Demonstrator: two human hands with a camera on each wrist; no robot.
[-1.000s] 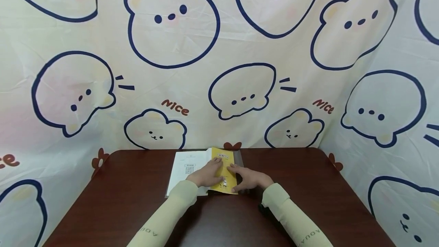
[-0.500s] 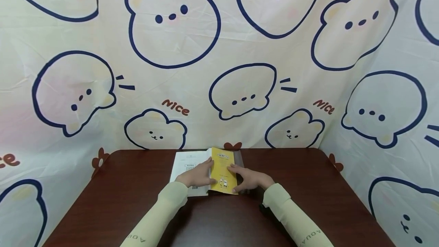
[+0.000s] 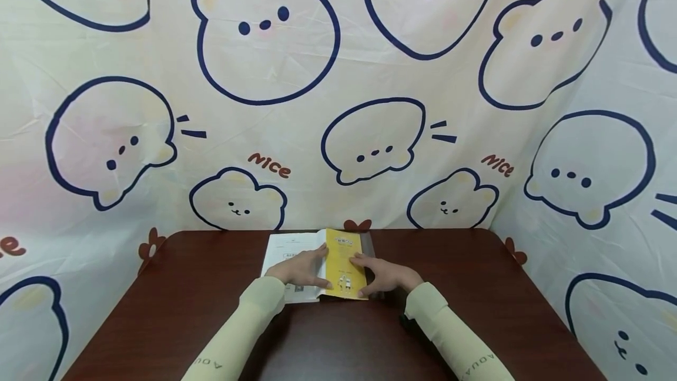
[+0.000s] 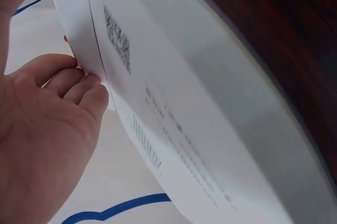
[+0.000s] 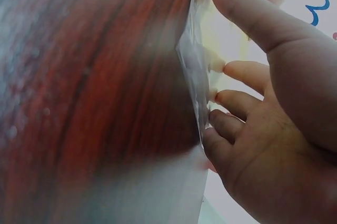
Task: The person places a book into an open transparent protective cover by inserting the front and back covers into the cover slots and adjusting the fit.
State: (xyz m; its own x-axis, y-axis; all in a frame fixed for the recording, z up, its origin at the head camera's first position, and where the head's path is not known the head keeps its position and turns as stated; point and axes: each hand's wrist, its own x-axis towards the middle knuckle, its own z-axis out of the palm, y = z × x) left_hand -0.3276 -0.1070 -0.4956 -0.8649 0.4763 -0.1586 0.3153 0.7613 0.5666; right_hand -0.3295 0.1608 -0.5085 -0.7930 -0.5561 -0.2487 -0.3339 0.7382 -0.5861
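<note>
A book lies at the table's far edge, with its white back (image 3: 282,243) to the left and a yellow cover part (image 3: 344,263) to the right. Beyond the yellow edge shows a clear plastic book cover (image 3: 368,244), wrinkled in the right wrist view. My left hand (image 3: 297,268) lies over the white part, thumb and fingers spread, tips touching near the line where white meets yellow. At the yellow part's right edge, my right hand (image 3: 390,275) rests spread fingertips and thumb. In the left wrist view a QR code (image 4: 117,39) is printed on the white back.
The dark brown wooden table (image 3: 211,304) runs under the book and both forearms. A cloth curtain (image 3: 296,128) printed with cartoon bears hangs behind the table and along its sides.
My left hand has slid left off the yellow part, uncovering its print, to the white side near the fold. The right hand has stayed at the yellow edge.
</note>
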